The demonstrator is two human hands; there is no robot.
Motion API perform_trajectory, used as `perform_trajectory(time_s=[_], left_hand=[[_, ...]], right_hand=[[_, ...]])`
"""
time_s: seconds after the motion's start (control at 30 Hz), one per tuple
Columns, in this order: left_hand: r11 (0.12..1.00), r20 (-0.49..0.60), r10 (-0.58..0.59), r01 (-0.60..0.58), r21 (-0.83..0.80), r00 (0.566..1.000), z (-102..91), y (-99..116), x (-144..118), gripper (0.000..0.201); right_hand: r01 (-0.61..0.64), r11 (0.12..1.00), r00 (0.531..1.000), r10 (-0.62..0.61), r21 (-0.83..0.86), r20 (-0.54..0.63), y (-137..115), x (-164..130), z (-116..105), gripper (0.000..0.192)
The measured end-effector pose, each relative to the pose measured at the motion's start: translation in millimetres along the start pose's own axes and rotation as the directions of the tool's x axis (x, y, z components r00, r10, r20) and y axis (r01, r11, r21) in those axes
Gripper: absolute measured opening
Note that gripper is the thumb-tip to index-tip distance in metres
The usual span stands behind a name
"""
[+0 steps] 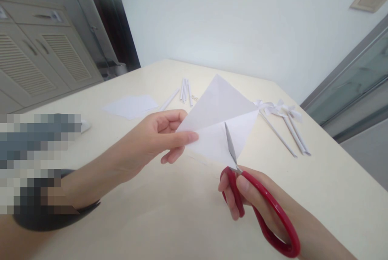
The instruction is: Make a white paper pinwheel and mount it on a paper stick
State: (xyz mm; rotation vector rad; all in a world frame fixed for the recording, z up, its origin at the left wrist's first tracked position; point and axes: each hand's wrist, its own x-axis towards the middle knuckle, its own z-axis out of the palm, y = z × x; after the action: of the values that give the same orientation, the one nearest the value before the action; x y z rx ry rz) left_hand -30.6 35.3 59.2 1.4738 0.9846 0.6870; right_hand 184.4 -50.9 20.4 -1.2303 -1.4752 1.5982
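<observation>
Above the cream table's (169,219) near edge, my left hand (157,139) pinches the creased white paper square (221,118); my right hand (251,195) grips red-handled scissors (242,179). Advisable: keep blades on the crease, sheet taut.

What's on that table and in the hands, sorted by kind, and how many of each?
Scissors, red-handled, in the right hand: 1
Folded paper, in the left hand: 1
Flat paper sheet: 1
Paper pinwheels on sticks: about 3
Rolled paper sticks: about 5, too bunched to be sure
Total: about 11
</observation>
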Motion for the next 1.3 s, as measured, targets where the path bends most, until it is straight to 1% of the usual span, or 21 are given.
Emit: perform_trajectory(time_s=[0.13,0.27,0.37,0.47,0.6,0.7,0.83,0.93,1.1,1.3], left_hand=[[1.000,0.005,-0.001,0.001,-0.006,1.000,-0.6,-0.8,-0.5,0.023],[0.999,-0.004,0.046,-0.046,-0.015,0.999,-3.4,-8.8,-0.1,0.023],[0.999,-0.006,0.049,-0.049,-0.016,0.999,-3.3,-11.6,-0.3,0.022],[0.999,-0.004,0.036,-0.036,-0.005,0.999,-0.9,-8.4,-0.9,0.019],[0.999,-0.013,0.034,-0.034,-0.009,0.999,2.3,-3.4,-1.2,0.021],[1.000,-0.036,0.022,-0.023,-0.009,0.999,3.7,-2.1,-1.2,0.022],[1.000,-0.044,0.018,-0.018,-0.003,0.999,4.6,-1.7,-1.6,0.019],[1.000,-0.040,0.026,-0.026,-0.002,0.999,4.9,-1.5,-1.9,0.018],[0.999,-0.044,0.040,-0.040,-0.005,0.998,5.2,-1.6,-2.1,0.018],[0.999,-0.015,0.037,-0.037,-0.006,0.999,1.8,-4.3,-2.3,0.016]], right_hand=[[-0.005,1.000,1.000,0.005,-0.010,-0.003,-2.5,0.1,0.0,0.039],[-0.036,0.999,0.999,0.036,-0.024,-0.003,-7.0,-1.1,0.8,0.037],[-0.027,0.998,0.999,0.026,-0.060,-0.026,-8.4,-2.4,1.8,0.036],[-0.008,0.997,0.999,0.005,-0.075,-0.038,-7.6,-2.6,2.6,0.036],[0.027,0.999,1.000,-0.027,-0.040,-0.010,-8.7,-1.3,3.0,0.037],[0.010,0.999,1.000,-0.010,-0.038,0.000,-11.9,-0.3,3.1,0.038],[-0.021,1.000,1.000,0.021,-0.020,-0.009,-13.3,0.0,3.5,0.037],[-0.037,0.999,0.999,0.036,-0.016,-0.022,-12.6,-0.8,3.8,0.037],[-0.063,0.996,0.998,0.060,-0.064,-0.036,-14.1,-0.6,3.9,0.040],[-0.057,0.997,0.998,0.056,-0.046,-0.027,-17.4,0.4,3.8,0.039]])
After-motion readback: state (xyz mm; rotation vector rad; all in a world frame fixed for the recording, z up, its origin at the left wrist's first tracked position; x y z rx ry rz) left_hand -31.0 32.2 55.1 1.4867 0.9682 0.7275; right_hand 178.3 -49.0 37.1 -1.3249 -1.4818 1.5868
